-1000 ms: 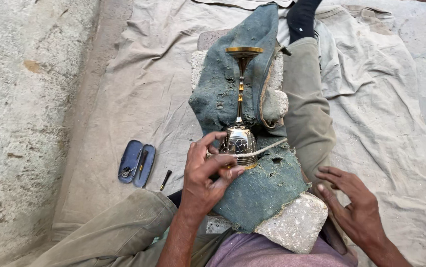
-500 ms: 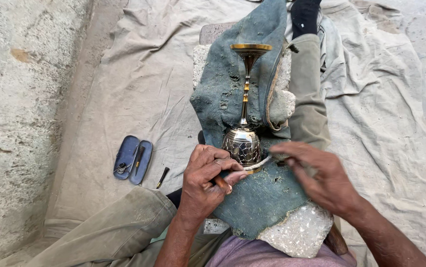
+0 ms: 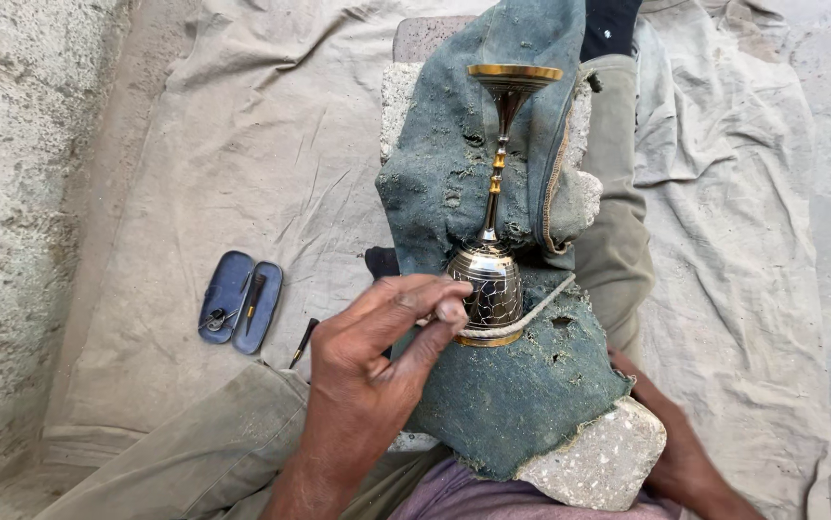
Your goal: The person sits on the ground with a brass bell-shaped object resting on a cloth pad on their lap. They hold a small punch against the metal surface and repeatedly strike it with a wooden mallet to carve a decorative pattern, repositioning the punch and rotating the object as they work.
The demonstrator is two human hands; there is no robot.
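A brass and silver goblet (image 3: pixel 488 279) lies on its side on a teal cloth (image 3: pixel 512 395) draped over a stone block (image 3: pixel 598 462). Its patterned cup points toward me and its base (image 3: pixel 514 73) points away. My left hand (image 3: pixel 377 356) has thumb and forefinger pinched against the cup's left side, around a small tool that the fingers mostly hide. My right hand (image 3: pixel 680 448) is low at the right, beside the block and partly hidden behind it. Its fingers do not show.
An open blue case (image 3: pixel 240 300) with small tools lies on the beige sheet (image 3: pixel 242 164) to the left, and a loose dark tool (image 3: pixel 303 342) lies beside it. My khaki-trousered legs (image 3: pixel 618 231) flank the block. A rough concrete wall (image 3: pixel 11 193) stands at the left.
My right hand had reached up to the goblet's cup and has since dropped back low beside the block. My left hand stays pinched at the cup.
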